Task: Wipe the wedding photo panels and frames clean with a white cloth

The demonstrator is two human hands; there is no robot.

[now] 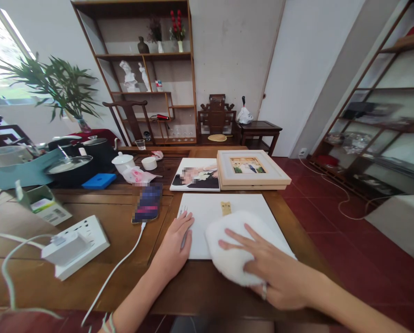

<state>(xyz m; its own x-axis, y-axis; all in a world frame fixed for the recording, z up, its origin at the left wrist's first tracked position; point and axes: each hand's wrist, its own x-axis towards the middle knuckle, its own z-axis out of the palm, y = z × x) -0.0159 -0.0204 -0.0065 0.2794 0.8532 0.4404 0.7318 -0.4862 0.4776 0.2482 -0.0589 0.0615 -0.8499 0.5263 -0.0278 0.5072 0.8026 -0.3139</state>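
Note:
A white panel (234, 202) lies flat on the wooden table in front of me, with a metal hanger plate (225, 208) near its far edge. It looks like the back of a picture frame. My left hand (178, 237) rests flat on the panel's left edge, fingers stretched out. On the panel's near right part is a white fluffy cloth (224, 261). My right hand (262, 259) holds this cloth from above, fingertips spread over it and a ringed finger at its near edge. The cloth hides the panel's near right corner area.
Beyond the panel lie a photo print (196, 175) and a pale wooden picture frame (224, 169). Left are a charging phone (147, 203), a power strip (99, 236), a small green box (44, 203), a blue box (99, 181), a white teapot (123, 161) and pots.

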